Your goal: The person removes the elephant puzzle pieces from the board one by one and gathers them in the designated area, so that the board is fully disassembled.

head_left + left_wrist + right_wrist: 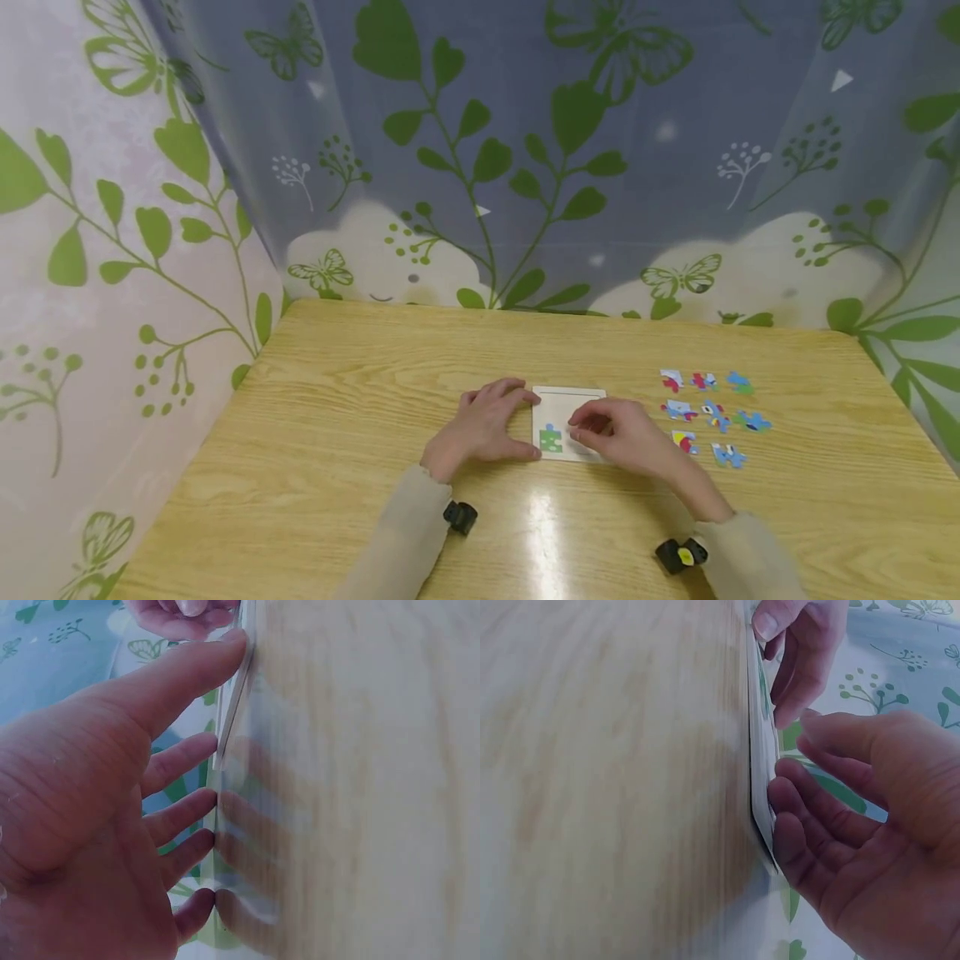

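A shallow white puzzle tray lies on the table between my hands. One green jigsaw piece with a blue knob sits at its near left corner. My left hand spreads around the tray's left side, with its thumb and a finger touching the edge; the other fingertips rest on the table in the left wrist view. Over the tray's right part hovers my right hand, loosely bent, some fingertips resting on the tray. Between its thumb and forefinger no piece shows. That hand hides the tray's near right part.
Several colourful loose jigsaw pieces lie in rows on the wooden table, right of the tray. A patterned curtain hangs behind the table's far edge. Each wrist bears a small black device.
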The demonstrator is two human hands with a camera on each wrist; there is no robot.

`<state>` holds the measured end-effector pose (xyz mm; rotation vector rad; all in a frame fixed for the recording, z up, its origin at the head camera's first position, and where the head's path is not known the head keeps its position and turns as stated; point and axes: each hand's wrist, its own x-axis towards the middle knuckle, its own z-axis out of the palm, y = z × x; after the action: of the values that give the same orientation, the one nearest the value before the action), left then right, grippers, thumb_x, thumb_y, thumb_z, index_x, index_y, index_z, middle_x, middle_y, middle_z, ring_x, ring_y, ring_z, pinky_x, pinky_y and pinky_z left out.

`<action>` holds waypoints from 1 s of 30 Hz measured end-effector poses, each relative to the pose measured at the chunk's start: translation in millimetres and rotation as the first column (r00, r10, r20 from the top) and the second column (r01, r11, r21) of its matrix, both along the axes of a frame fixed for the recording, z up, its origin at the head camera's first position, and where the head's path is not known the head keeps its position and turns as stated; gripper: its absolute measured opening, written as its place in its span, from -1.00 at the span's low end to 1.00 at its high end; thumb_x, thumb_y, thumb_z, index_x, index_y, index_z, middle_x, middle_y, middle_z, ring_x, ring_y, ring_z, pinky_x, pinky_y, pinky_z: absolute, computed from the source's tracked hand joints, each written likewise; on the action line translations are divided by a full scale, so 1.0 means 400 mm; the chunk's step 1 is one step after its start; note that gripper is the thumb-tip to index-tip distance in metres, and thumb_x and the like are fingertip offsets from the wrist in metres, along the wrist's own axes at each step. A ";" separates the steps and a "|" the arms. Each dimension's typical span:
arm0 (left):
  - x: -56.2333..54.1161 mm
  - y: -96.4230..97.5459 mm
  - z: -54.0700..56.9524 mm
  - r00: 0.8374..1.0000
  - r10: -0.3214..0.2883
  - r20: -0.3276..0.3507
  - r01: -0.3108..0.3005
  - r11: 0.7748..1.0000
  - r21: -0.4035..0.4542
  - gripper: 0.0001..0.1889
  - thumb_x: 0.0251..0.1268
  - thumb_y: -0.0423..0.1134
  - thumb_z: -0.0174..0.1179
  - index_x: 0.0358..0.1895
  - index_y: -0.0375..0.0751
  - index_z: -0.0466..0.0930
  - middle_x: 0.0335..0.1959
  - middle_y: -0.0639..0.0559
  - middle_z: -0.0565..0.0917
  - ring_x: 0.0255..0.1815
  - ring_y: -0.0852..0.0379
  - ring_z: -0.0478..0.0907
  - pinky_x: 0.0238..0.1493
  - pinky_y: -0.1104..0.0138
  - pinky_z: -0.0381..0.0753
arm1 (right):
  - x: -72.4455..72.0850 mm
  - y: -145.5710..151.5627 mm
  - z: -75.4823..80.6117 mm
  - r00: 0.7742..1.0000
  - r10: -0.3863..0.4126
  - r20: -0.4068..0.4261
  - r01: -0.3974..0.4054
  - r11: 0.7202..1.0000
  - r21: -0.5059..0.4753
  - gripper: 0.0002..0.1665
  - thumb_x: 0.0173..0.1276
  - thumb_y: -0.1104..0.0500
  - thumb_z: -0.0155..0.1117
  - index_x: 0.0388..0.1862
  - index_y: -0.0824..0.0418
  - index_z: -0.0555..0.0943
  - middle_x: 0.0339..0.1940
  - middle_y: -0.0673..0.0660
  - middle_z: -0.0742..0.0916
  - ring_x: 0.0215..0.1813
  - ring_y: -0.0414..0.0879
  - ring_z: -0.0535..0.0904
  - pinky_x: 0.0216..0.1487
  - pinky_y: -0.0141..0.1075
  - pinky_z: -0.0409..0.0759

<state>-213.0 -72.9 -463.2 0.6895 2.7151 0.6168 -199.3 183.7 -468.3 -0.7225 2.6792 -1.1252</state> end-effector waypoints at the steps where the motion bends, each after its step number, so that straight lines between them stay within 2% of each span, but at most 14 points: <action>1: 0.000 0.000 0.001 1.000 0.001 0.000 -0.001 1.000 -0.006 -0.25 0.17 0.23 0.41 0.43 0.20 0.40 0.62 0.03 0.21 0.63 -0.10 0.16 0.46 -0.16 0.18 | -0.001 -0.003 -0.001 1.000 0.009 0.000 -0.009 1.000 0.004 -0.91 0.39 0.21 0.39 -0.15 0.13 0.73 -0.31 -0.07 0.75 -0.28 -0.31 0.58 -0.22 -0.41 0.59; 6: 0.000 0.001 0.006 1.000 0.017 0.020 -0.017 1.000 -0.005 -0.24 0.16 0.22 0.42 0.43 0.21 0.40 0.62 0.05 0.21 0.63 -0.09 0.15 0.48 -0.15 0.16 | -0.002 -0.020 -0.001 0.999 0.033 -0.016 -0.033 0.999 0.033 -0.85 0.33 0.17 0.46 -0.15 0.14 0.73 -0.37 -0.06 0.67 -0.34 -0.28 0.48 -0.27 -0.41 0.50; 11: 0.002 0.005 0.013 0.999 0.026 0.040 -0.026 1.000 0.001 -0.25 0.16 0.20 0.43 0.42 0.20 0.40 0.62 0.05 0.22 0.63 -0.08 0.15 0.48 -0.14 0.16 | 0.000 -0.030 -0.006 0.999 0.017 -0.027 -0.015 0.998 0.059 -0.82 0.27 0.13 0.51 -0.17 0.11 0.74 -0.35 -0.03 0.63 -0.35 -0.26 0.41 -0.29 -0.39 0.44; 20: 0.000 0.011 0.014 0.998 0.041 0.056 -0.040 0.999 -0.021 -0.27 0.14 0.20 0.45 0.39 0.20 0.41 0.62 0.05 0.22 0.63 -0.08 0.15 0.48 -0.16 0.16 | 0.002 -0.035 -0.015 1.000 -0.004 -0.026 0.006 0.997 0.077 -0.82 0.24 0.11 0.54 -0.19 0.06 0.75 -0.34 -0.04 0.62 -0.35 -0.26 0.41 -0.31 -0.39 0.41; 30: -0.003 0.012 0.014 0.997 0.047 0.058 -0.046 0.999 -0.023 -0.27 0.14 0.20 0.45 0.39 0.22 0.42 0.62 0.05 0.21 0.63 -0.07 0.13 0.47 -0.17 0.15 | -0.002 -0.043 -0.012 1.000 -0.024 0.019 0.022 0.994 0.108 -0.82 0.24 0.11 0.53 -0.20 0.05 0.72 -0.33 -0.04 0.62 -0.32 -0.20 0.43 -0.26 -0.37 0.41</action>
<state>-214.3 -68.2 -457.6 0.5948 2.6867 0.6075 -199.9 166.4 -473.2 -0.6597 2.7133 -0.9786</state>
